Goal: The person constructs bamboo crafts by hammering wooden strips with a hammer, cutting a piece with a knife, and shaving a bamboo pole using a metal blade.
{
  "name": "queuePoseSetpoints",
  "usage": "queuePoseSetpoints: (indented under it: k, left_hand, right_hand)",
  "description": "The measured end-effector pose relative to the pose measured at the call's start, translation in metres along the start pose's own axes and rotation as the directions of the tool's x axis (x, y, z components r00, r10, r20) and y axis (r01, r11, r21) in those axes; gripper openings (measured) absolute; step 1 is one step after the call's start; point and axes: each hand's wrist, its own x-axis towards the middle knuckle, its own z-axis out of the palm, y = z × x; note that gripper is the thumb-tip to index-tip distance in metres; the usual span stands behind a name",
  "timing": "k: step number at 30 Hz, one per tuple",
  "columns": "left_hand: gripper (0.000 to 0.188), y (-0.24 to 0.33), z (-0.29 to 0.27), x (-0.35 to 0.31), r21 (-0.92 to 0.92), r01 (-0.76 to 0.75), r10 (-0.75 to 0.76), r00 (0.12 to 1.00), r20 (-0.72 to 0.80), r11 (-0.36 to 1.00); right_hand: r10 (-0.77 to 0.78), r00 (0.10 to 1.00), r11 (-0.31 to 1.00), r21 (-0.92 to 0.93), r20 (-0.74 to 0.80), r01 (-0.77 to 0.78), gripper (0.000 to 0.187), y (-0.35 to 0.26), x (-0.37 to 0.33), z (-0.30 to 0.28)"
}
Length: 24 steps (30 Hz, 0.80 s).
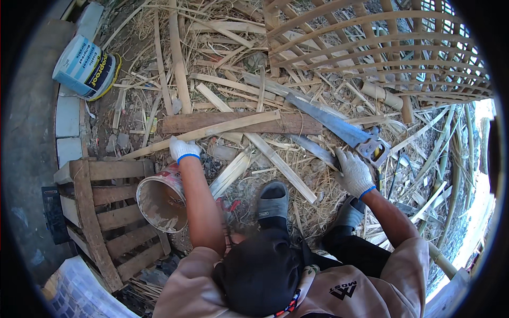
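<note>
The left hand, in a white work glove with a blue cuff, closes its grip on a long split bamboo strip that runs from about 8 o'clock to 2 o'clock across a flat wooden plank on the ground. The right hand, gloved the same way, wraps its grip around the handle of a machete-like knife, whose dark blade points toward 10 o'clock. Just beyond it, at 1 o'clock, lies a blue-bladed handsaw. A tipped bucket rests near the left forearm, beside a wooden crate. At 12 to 2 o'clock stands a woven bamboo frame; bamboo offcuts litter the ground
</note>
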Motion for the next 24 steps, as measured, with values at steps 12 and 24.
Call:
queuePoseSetpoints:
  k: [12,24]
  left_hand:
    - [0.029,0.024,0.089,-0.145,-0.318,-0.171,0.258,0.932,0.256,0.932]
    - [0.034,0.096,0.098,-0.266,-0.390,-0.591,0.706,0.538,0.461,0.706]
  right_hand:
    - [-0.150,0.982,0.986,0.088,0.112,0.141,0.025,0.013,-0.021,-0.083]
    - [0.016,0.995,0.990,0.138,-0.100,-0.002,0.022,0.050,-0.135,-0.164]
